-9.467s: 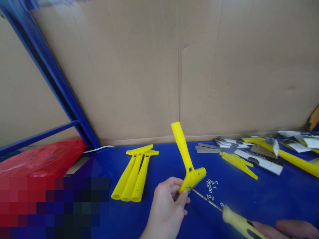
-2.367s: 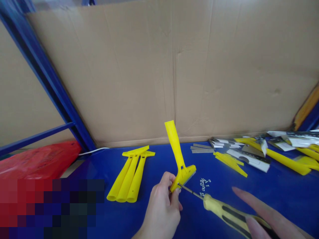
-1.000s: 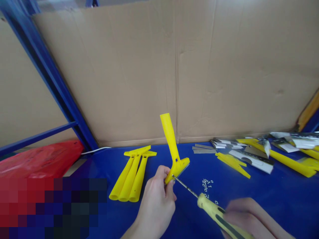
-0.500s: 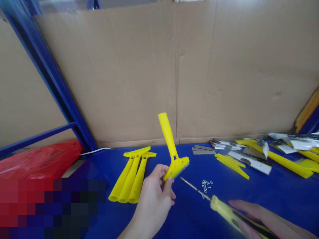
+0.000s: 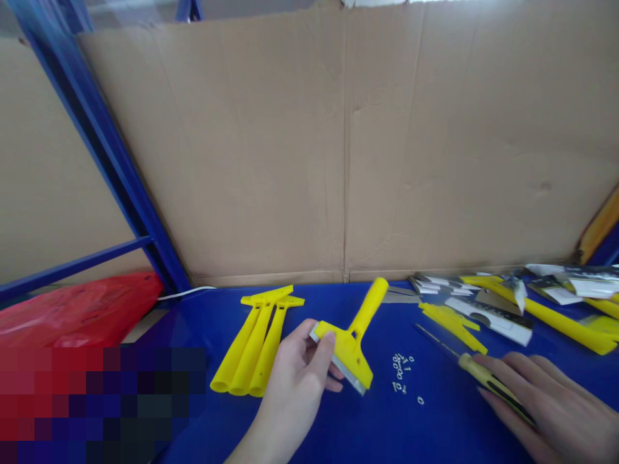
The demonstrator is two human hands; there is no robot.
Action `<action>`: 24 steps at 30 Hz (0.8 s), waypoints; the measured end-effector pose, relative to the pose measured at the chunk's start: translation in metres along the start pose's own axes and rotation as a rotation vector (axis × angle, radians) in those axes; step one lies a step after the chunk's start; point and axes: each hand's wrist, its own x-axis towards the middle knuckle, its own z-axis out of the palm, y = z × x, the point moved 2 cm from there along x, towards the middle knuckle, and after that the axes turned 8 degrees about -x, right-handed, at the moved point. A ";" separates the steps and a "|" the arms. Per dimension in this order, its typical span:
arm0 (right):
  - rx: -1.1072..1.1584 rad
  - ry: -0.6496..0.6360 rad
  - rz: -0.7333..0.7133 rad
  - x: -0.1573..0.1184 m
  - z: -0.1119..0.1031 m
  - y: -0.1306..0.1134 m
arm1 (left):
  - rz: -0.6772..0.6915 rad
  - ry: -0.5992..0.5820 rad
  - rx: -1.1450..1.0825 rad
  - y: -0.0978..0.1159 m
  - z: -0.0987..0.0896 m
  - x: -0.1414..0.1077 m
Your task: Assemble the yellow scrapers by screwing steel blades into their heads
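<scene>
Left hand [image 5: 302, 377] pinching yellow scraper [image 5: 349, 353] above blue table [image 5: 362, 435]; metal blade [image 5: 356, 385] in place, so this one looks assembled to me. Right hand [image 5: 556, 399] curled round screwdriver [image 5: 491, 385], tip well clear. Between hands: loose small hardware [image 5: 399, 368]. Farther out: yellow plates [image 5: 449, 322], three handles [image 5: 256, 341], no blades visible, apparently undone.

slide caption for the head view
Left hand grips a yellow scraper; right hand holds a screwdriver at a blue table.

Brown cardboard [image 5: 271, 154] behind a blue tabletop [image 5: 367, 425], blue metal frame [image 5: 116, 161] left.
</scene>
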 end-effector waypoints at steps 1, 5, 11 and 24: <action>-0.007 0.050 -0.045 0.010 -0.007 -0.010 | 0.009 0.012 -0.023 0.001 -0.001 0.001; 0.059 0.039 -0.195 0.045 -0.025 -0.056 | 0.059 0.127 -0.089 0.006 -0.007 0.001; 0.172 -0.164 -0.137 0.049 -0.013 -0.078 | 0.037 0.307 -0.360 0.017 -0.011 0.000; 0.265 -0.512 0.049 0.043 -0.009 -0.059 | -0.321 0.118 -0.602 0.022 -0.004 -0.008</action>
